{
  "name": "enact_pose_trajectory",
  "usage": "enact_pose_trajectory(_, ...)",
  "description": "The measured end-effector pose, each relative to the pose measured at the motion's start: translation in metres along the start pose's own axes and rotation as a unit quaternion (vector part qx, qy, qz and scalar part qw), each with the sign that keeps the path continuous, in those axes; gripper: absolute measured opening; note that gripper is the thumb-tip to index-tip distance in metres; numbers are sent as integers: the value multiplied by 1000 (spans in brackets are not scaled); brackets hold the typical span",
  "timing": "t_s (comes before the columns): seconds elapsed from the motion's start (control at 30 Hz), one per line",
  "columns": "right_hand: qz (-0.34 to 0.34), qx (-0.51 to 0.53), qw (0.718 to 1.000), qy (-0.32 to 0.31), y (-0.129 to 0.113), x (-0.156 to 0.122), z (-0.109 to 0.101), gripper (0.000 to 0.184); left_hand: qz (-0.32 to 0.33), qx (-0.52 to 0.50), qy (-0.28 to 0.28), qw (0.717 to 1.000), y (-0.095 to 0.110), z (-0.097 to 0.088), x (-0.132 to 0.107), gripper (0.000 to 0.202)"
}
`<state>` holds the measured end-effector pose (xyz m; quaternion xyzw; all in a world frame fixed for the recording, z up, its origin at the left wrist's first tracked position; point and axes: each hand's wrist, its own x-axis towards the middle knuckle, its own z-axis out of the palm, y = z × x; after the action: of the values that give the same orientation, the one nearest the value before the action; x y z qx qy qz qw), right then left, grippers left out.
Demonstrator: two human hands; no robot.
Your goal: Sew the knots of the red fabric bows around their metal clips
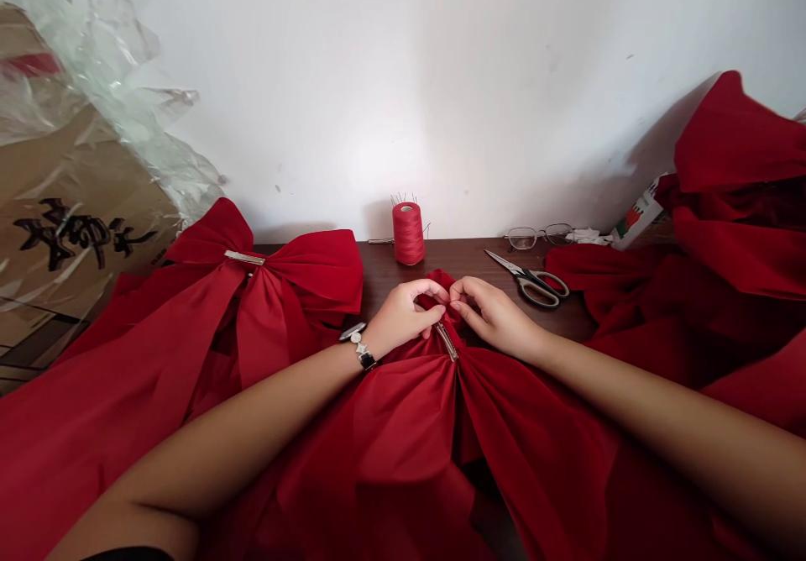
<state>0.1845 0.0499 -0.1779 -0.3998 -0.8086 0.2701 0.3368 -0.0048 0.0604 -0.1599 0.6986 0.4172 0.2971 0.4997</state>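
A large red satin bow (409,427) lies under my forearms, with a narrow metal clip (447,341) along its gathered centre. My left hand (403,317) and my right hand (494,316) meet above the clip, their fingers pinching the bunched red fabric (439,288) at the bow's top end. A metal-link bracelet (358,348) circles my left wrist. Black-handled scissors (535,284) lie just beyond my right hand. A spool of red thread (408,233) with pins in its top stands beyond my hands.
A dark wooden table (390,280) runs along a white wall (403,82). Another clipped red bow (295,280) lies left, before a cardboard box (69,217) in plastic wrap (126,99). Eyeglasses (538,236) sit back right, beside a heap of red fabric (724,242).
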Motion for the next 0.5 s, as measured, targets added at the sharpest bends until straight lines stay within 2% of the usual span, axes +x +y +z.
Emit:
enact_pose_trajectory(0.2, -4, 21, 1000, 2, 2, 1, 1, 12, 1, 30, -7, 1000, 3, -4, 1, 14)
enact_pose_trajectory(0.5, 15, 94, 995, -19, 3, 3, 0, 20, 70, 112, 3, 991, -1, -5, 5, 17)
